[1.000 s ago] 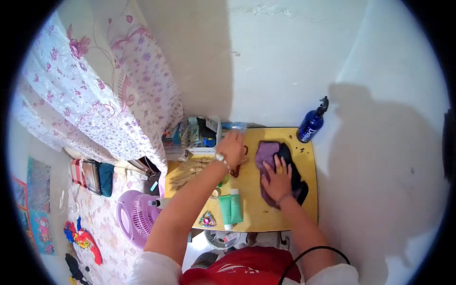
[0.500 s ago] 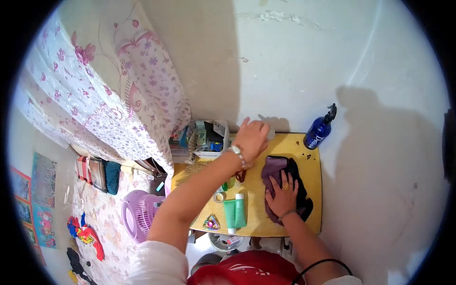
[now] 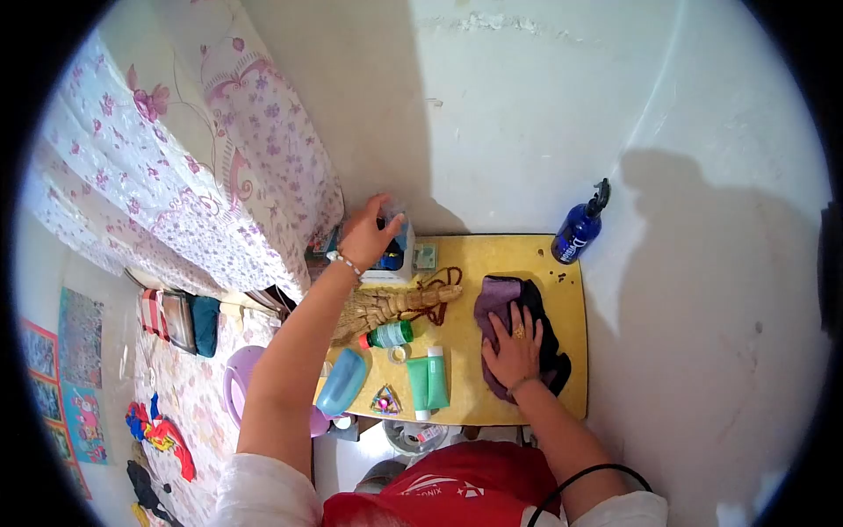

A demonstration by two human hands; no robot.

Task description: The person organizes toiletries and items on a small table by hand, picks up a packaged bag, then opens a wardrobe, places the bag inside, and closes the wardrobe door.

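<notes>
My left hand [image 3: 372,235] is over the white box [image 3: 391,275] at the table's back left, its fingers curled around something small and see-through that I cannot make out. My right hand [image 3: 516,347] lies with fingers spread on a purple and black cloth [image 3: 499,292] on the yellow table [image 3: 470,386]. Between the hands are a straw whisk [image 3: 386,307], a dark red beaded string [image 3: 442,312] and a small clear-looking item [image 3: 425,256]. Nearer me are a green bottle with a red cap [image 3: 387,335], a tape roll [image 3: 399,355] and two green tubes [image 3: 428,383].
A blue spray bottle [image 3: 576,234] stands at the back right corner near small dark bits. A blue case [image 3: 342,382] and a shiny triangular trinket [image 3: 385,400] lie near the front left. Left of the table are a purple fan [image 3: 239,378] and a floral curtain [image 3: 255,158].
My left hand has moved left from the table's back edge to over the white box, carrying the see-through thing. The whisk and blue case now show. My right hand stays on the cloth.
</notes>
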